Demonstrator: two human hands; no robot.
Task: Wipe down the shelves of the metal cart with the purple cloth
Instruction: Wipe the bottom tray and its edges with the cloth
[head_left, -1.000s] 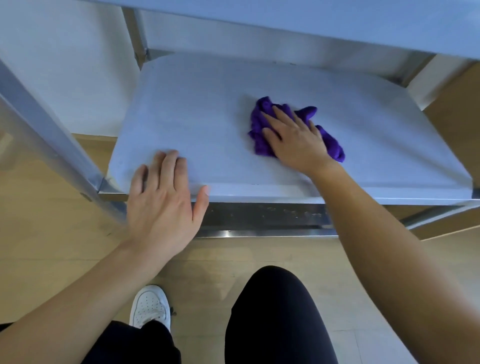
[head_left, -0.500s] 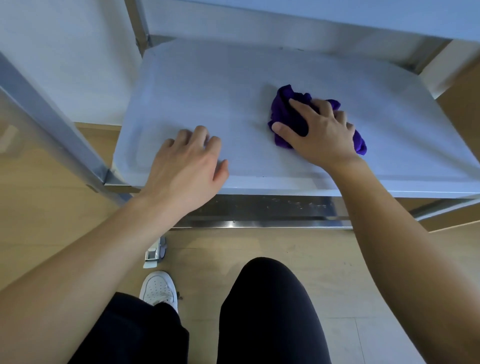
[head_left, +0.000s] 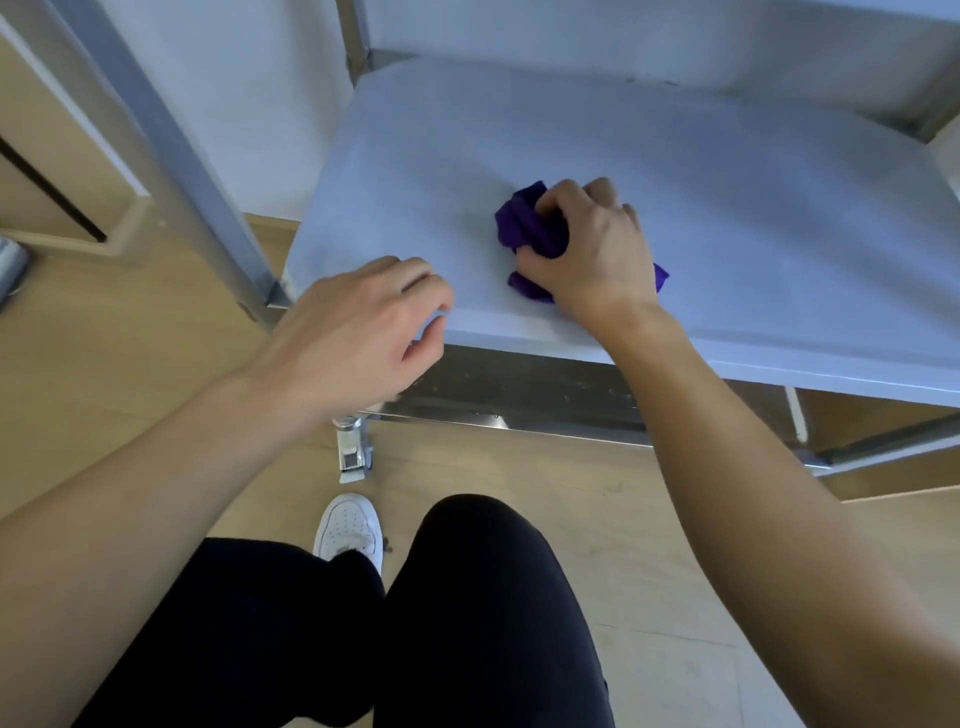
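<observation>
The right hand (head_left: 592, 249) grips a bunched purple cloth (head_left: 530, 234) near the front edge of a cart shelf (head_left: 753, 218), the wad's long axis running front to back. The left hand (head_left: 353, 332) hovers, fingers loosely curled and empty, over the shelf's front-left corner.

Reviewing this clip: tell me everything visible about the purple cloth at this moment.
The purple cloth is a deep violet, soft-looking fabric, bunched into a crumpled wad rather than spread flat. It lies on the pale cart shelf, near the front edge and about mid-width. The right hand covers most of it, fingers curled over the top and gripping. Folds stick out to the left of the fingers, and a small corner shows by the wrist on the right. The left hand is apart from it.
</observation>
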